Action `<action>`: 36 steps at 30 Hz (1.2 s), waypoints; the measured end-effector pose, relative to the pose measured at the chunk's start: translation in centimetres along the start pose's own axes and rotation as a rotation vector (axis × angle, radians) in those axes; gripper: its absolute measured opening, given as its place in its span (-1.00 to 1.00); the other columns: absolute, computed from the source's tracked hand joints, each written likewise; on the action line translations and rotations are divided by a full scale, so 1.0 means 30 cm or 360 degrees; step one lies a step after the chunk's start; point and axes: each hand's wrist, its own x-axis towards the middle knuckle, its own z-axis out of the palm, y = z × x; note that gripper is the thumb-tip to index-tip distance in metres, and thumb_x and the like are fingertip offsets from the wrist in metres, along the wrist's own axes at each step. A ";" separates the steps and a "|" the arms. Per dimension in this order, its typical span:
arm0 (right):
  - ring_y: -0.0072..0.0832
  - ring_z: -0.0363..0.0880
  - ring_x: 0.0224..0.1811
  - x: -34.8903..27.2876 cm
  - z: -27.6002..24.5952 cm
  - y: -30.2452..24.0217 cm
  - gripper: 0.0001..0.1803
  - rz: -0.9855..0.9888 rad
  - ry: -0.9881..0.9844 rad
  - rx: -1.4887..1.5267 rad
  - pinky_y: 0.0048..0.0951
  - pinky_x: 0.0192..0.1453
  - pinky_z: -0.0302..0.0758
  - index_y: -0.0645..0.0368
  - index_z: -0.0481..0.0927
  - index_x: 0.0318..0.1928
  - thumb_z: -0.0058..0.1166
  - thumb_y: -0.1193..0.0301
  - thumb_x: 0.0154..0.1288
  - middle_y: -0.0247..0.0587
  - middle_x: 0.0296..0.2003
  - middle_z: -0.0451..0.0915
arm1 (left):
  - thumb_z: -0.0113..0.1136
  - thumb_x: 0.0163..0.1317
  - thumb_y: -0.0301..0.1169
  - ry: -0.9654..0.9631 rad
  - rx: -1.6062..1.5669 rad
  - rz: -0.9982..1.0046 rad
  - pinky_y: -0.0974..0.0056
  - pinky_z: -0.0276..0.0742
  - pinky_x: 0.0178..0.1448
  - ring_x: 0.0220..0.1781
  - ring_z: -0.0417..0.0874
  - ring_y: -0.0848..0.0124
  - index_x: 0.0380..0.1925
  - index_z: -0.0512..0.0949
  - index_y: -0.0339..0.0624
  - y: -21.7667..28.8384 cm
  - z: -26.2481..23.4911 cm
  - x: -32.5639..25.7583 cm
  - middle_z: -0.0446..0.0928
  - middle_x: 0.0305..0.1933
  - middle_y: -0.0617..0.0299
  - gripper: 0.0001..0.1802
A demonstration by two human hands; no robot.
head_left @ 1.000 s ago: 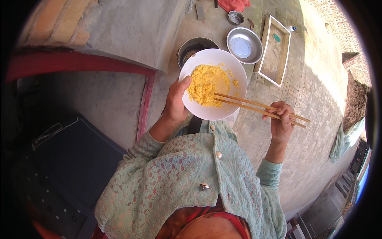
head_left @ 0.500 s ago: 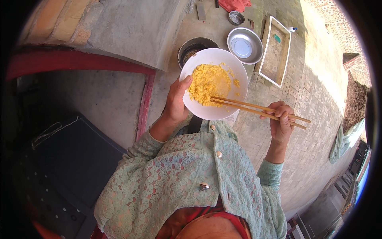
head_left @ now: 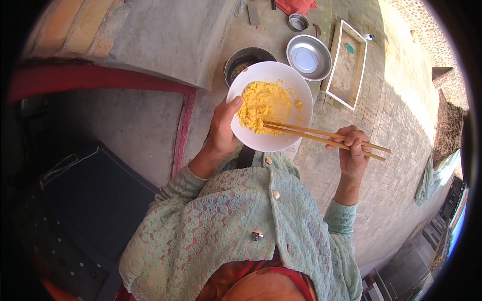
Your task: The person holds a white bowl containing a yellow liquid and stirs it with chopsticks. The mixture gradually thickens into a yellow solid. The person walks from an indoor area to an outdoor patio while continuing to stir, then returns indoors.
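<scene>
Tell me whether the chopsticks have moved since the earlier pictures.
Yes, slightly: against the metal basin, the chopsticks have shifted left at their tips, which now sit closer together.

Food (head_left: 258,104) lies in the bowl (head_left: 302,98), chopsticks (head_left: 316,134) reaching in from its right; beyond it stands a pot (head_left: 243,58), a basin (head_left: 305,59) to the pot's right.

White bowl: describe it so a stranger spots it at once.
Find the pale green lacy top in the middle; just above it in the picture, the left hand grips the rim of a round white bowl. Unlike the dark pot and silver basin beyond it, the bowl is handheld and holds crumbly yellow food.
</scene>
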 end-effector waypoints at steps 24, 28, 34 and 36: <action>-0.40 0.61 -0.30 -0.165 -0.353 -0.105 -0.67 -0.0227 0.1327 -0.0942 -0.45 -0.31 0.63 0.24 0.51 -0.21 -0.18 0.22 0.44 -0.09 -0.23 0.53 | -0.14 0.33 -0.22 0.0015 0.0017 0.0011 0.30 0.39 0.16 0.09 0.52 0.37 0.12 0.30 -0.42 -0.003 -0.006 0.014 0.47 0.07 0.05 -0.49; -0.29 0.58 -0.26 -0.126 -0.204 -0.192 -0.63 -0.0638 0.0474 -0.0046 -0.36 -0.33 0.62 0.22 0.48 -0.26 -0.22 0.16 0.44 -0.02 -0.27 0.51 | -0.13 0.32 -0.22 -0.0050 0.0126 0.0036 0.30 0.37 0.18 0.11 0.50 0.36 0.15 0.28 -0.42 0.002 -0.016 0.017 0.46 0.08 0.04 -0.47; -0.28 0.61 -0.33 -0.002 0.034 -0.136 -0.58 -0.0208 0.0174 -0.0762 -0.27 -0.18 0.62 0.30 0.54 -0.38 -0.02 0.12 0.33 -0.04 -0.33 0.49 | -0.15 0.33 -0.23 -0.0116 0.0307 0.0025 0.31 0.36 0.19 0.13 0.48 0.38 0.17 0.26 -0.41 -0.003 -0.007 0.011 0.43 0.11 0.04 -0.47; -0.30 0.61 -0.32 0.007 0.075 -0.109 -0.59 -0.0156 0.0070 -0.0752 -0.25 -0.18 0.62 0.32 0.54 -0.39 -0.01 0.15 0.33 -0.02 -0.31 0.49 | -0.16 0.33 -0.24 -0.0115 0.0310 0.0054 0.31 0.35 0.19 0.12 0.48 0.38 0.17 0.25 -0.42 -0.004 -0.003 0.010 0.43 0.11 0.04 -0.47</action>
